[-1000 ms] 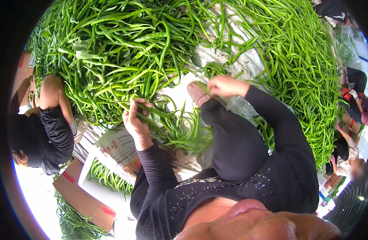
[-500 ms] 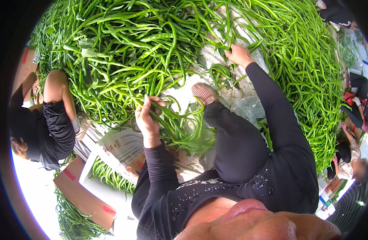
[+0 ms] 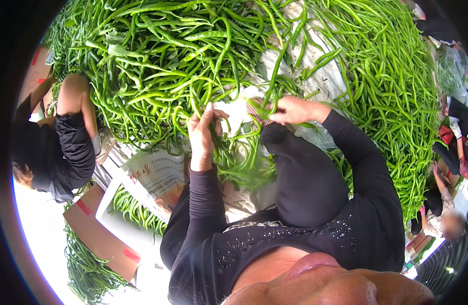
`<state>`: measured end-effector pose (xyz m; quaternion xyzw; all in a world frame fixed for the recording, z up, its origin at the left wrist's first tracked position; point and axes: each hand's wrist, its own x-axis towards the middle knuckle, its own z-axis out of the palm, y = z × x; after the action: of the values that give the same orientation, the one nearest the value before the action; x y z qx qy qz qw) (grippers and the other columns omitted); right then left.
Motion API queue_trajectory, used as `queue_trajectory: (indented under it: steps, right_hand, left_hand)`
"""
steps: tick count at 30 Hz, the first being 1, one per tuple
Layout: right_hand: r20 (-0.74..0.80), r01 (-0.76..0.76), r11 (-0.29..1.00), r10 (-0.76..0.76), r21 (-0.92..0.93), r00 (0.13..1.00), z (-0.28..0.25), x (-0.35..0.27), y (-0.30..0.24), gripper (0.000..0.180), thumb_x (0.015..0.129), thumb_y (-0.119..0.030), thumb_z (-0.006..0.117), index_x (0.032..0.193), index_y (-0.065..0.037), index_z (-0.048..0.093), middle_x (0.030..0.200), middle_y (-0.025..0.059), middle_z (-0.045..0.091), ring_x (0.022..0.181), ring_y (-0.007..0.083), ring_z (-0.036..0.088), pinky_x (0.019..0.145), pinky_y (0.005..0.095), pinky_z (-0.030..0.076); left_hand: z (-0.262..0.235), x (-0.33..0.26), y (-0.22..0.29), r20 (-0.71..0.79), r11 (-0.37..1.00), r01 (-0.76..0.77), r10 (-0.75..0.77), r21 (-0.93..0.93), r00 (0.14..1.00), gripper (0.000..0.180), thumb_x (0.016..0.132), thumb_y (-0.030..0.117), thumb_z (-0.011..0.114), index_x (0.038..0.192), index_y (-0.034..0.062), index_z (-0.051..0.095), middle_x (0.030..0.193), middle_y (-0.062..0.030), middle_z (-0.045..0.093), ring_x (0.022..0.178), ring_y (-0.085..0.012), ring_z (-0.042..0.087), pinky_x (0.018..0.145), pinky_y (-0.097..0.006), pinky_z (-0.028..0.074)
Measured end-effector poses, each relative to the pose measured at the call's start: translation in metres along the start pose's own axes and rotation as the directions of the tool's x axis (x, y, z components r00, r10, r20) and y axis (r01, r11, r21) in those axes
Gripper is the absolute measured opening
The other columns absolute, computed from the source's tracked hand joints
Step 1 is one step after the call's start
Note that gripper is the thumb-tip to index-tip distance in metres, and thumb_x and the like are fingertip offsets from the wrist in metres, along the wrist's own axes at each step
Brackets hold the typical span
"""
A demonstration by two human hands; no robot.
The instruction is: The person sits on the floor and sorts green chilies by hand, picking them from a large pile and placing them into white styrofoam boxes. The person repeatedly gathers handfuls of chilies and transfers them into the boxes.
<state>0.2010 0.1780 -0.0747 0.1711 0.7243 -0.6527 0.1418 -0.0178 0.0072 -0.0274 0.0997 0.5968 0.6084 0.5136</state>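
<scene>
My left grip (image 3: 201,134) pinches peppers (image 3: 195,103) at the near edge of the heap (image 3: 157,66); my right grip (image 3: 295,110) pinches more beside my shoe (image 3: 253,109), near the white sheet (image 3: 328,77).

It appears to be a produce sorting or packing place: long green peppers (image 3: 168,61) are heaped across the upper frame, with newspaper (image 3: 150,178) and brown cardboard (image 3: 94,218) at lower left and other people (image 3: 38,157) near both side edges.
</scene>
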Motion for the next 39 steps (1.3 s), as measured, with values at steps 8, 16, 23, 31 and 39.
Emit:
queue_trajectory:
  steps: [8, 16, 23, 31, 39]
  right_hand:
    - [0.375, 0.396, 0.823, -0.245, -0.406, 0.894, 0.061, 0.027, 0.021, 0.033, 0.074, -0.028, 0.066, 0.096, -0.003, 0.063, 0.084, 0.0175, 0.065, 0.081, 0.0369, 0.062, 0.071, 0.046, 0.049]
    - [-0.614, -0.335, 0.903, 0.107, -0.27, 0.782, -0.001, 0.082, 0.095, 0.023, 0.084, -0.026, 0.064, 0.091, -0.005, 0.058, 0.075, 0.0134, 0.064, 0.071, 0.0298, 0.064, 0.064, 0.0404, 0.05]
    - [-0.788, -0.584, 0.811, 0.356, -0.006, 0.502, -0.033, 0.117, 0.124, 0.047, 0.072, -0.039, 0.075, 0.099, -0.002, 0.062, 0.1, 0.0182, 0.066, 0.089, 0.0311, 0.064, 0.08, 0.0374, 0.051]
    - [-0.85, -0.454, 0.887, 0.171, -0.088, 0.499, -0.018, 0.114, 0.113, 0.043, 0.074, -0.039, 0.073, 0.079, 0.003, 0.064, 0.077, 0.0137, 0.067, 0.073, 0.0252, 0.066, 0.07, 0.0359, 0.052]
    - [-0.779, -0.076, 0.989, 0.149, 0.129, 0.609, -0.028, 0.127, 0.104, 0.022, 0.079, -0.019, 0.069, 0.083, 0.0, 0.059, 0.069, 0.0112, 0.062, 0.061, 0.0217, 0.06, 0.056, 0.0348, 0.046]
  left_hand:
    - [-0.02, 0.02, 0.005, -0.106, 0.68, 0.043, 0.052, 0.732, 0.993, 0.021, 0.084, 0.02, 0.068, 0.079, 0.0005, 0.069, 0.071, -0.0058, 0.069, 0.062, -0.0106, 0.06, 0.061, -0.025, 0.047]
    - [-0.019, 0.053, -0.094, 0.152, 0.607, -0.077, -0.072, 0.791, 0.986, 0.026, 0.077, 0.023, 0.073, 0.083, -0.0008, 0.067, 0.072, -0.0162, 0.067, 0.065, -0.0252, 0.065, 0.064, -0.036, 0.05]
    - [0.01, 0.064, -0.11, 0.165, 0.612, -0.075, -0.091, 0.788, 0.982, 0.029, 0.079, 0.025, 0.07, 0.088, -0.0017, 0.067, 0.073, -0.0178, 0.067, 0.068, -0.0294, 0.065, 0.068, -0.037, 0.05]
    - [0.023, 0.087, -0.078, 0.027, 0.776, -0.021, 0.006, 0.631, 1.0, 0.021, 0.081, 0.017, 0.066, 0.088, -0.0023, 0.069, 0.075, -0.0113, 0.069, 0.067, -0.016, 0.063, 0.067, -0.031, 0.05]
    - [0.058, 0.117, -0.067, 0.03, 0.816, -0.082, 0.079, 0.572, 0.996, 0.034, 0.08, 0.021, 0.071, 0.103, -0.0032, 0.063, 0.067, -0.0053, 0.062, 0.049, -0.0099, 0.054, 0.049, -0.028, 0.047]
